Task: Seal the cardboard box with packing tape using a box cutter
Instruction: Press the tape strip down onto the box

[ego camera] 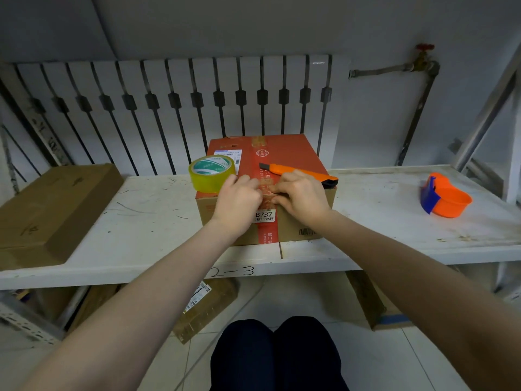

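Observation:
A cardboard box (287,153) with a red top and a red tape strip down its middle stands on the white shelf (146,221). A roll of clear yellowish packing tape (211,173) lies on the box's left top corner. An orange box cutter (296,172) lies on the top at the right, blade end pointing left. My left hand (238,200) and my right hand (303,194) press with curled fingers on the front top edge of the box, either side of the centre seam. Neither hand holds a tool.
A flat brown carton (53,210) lies at the shelf's left end. An orange and blue tape dispenser (444,197) sits at the right. A radiator (174,108) stands behind. More cartons (203,309) rest on the floor below; my dark-trousered knees (276,354) show at the bottom.

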Demonstrator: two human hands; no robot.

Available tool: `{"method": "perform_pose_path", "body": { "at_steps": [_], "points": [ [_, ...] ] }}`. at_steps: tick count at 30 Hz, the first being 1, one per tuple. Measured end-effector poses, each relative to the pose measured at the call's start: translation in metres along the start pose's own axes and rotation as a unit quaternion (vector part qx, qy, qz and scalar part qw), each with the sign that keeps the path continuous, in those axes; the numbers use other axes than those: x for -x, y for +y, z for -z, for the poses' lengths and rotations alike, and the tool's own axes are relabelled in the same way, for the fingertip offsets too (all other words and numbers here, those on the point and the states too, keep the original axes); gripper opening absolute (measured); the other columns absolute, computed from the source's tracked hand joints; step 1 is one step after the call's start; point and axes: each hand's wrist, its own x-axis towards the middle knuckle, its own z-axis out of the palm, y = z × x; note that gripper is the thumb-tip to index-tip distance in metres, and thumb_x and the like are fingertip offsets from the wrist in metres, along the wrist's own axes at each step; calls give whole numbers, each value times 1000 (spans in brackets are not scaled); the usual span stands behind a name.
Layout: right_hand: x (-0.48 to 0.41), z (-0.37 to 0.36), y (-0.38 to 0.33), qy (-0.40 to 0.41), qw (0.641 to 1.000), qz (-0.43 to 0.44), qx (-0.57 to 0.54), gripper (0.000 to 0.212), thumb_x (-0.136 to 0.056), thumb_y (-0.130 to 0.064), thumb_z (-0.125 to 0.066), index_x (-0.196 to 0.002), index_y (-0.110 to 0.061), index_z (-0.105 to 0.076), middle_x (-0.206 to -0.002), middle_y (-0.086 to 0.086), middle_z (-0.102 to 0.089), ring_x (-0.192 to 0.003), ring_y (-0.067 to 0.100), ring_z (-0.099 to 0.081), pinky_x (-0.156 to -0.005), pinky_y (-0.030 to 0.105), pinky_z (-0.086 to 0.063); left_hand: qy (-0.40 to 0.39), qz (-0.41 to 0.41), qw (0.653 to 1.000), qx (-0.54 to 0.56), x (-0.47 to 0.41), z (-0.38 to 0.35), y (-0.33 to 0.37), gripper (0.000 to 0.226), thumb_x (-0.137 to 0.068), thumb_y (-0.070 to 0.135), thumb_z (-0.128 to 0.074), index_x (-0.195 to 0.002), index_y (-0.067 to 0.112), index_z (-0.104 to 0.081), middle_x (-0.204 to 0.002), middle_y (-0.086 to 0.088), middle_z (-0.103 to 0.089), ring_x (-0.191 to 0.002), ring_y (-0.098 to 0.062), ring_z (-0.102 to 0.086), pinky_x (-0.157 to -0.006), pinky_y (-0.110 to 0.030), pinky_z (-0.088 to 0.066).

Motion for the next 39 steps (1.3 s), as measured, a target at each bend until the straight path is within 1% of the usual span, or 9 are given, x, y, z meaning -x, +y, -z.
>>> {"method": "perform_pose_path", "body": {
  "at_steps": [4,7,12,16,22,26,31,36,39],
  "points": [
    [0,4,-2,-11,1000,11,16,27,-88,-34,-61,-104,-15,-72,-99,2,-67,-92,23,-56,-77,36,-45,-12,-29,999,-40,13,-2,3,26,-89,12,-49,-106,4,-65,-107,-8,-58,-103,-28,-51,-86,-37,-37],
    [-8,17,-3,-58,997,36,44,30,-89,-36,-58,-110,-18,-67,-106,2,-64,-99,22,-57,-76,36,-49,-32,-19,999,-26,14,4,-3,27,-87,12,-48,-109,8,-63,-108,-7,-55,-104,-27,-48,-85,-37,-35],
    [-31,18,-13,-159,984,32,79,77,-77,-43,-70,-141,-17,-36,-137,4,-44,-123,24,-44,-94,39,-44,-23,69,996,47,0,19,-8,22,-85,22,-53,-99,20,-70,-97,-1,-62,-99,-22,-50,-86,-35,-36],
    [-38,3,-16,-191,973,41,126,76,-79,-42,-68,-142,-18,-32,-139,4,-39,-123,25,-37,-93,38,-42,-41,71,995,62,-4,18,-7,19,-82,18,-53,-90,19,-70,-94,2,-68,-98,-20,-50,-85,-33,-35],
    [-31,3,-21,-192,968,39,155,72,-88,-36,-60,-146,-14,-24,-146,5,-36,-128,26,-38,-90,40,-46,-66,32,997,29,-4,22,-5,18,-82,15,-54,-92,13,-68,-95,-3,-65,-99,-22,-48,-87,-34,-36],
    [-12,12,-10,-146,979,21,140,49,-92,-21,-53,-138,-17,-37,-141,1,-48,-115,26,-54,-77,38,-53,-87,-24,994,-63,6,18,5,23,-84,13,-55,-100,6,-68,-104,-9,-61,-104,-27,-45,-89,-37,-35],
    [-11,15,-15,-168,981,-12,100,48,-90,-20,-55,-136,-17,-41,-132,6,-54,-115,27,-52,-86,42,-52,-83,4,996,-44,9,19,11,25,-84,15,-56,-104,6,-67,-106,-10,-60,-107,-28,-45,-91,-37,-36],
    [-17,15,-19,-154,983,-30,96,51,-84,-43,-63,-125,-15,-49,-121,5,-56,-107,25,-55,-78,40,-54,-67,83,992,64,-2,26,-6,22,-88,24,-54,-102,16,-69,-99,-5,-66,-96,-24,-55,-80,-36,-46],
    [-14,7,-20,-103,987,-43,112,49,-80,-49,-64,-115,-15,-55,-111,5,-61,-100,24,-57,-72,36,-51,-60,91,991,72,-9,22,-5,24,-89,33,-56,-102,19,-70,-99,-4,-64,-96,-23,-56,-83,-37,-47]
  ]
}}
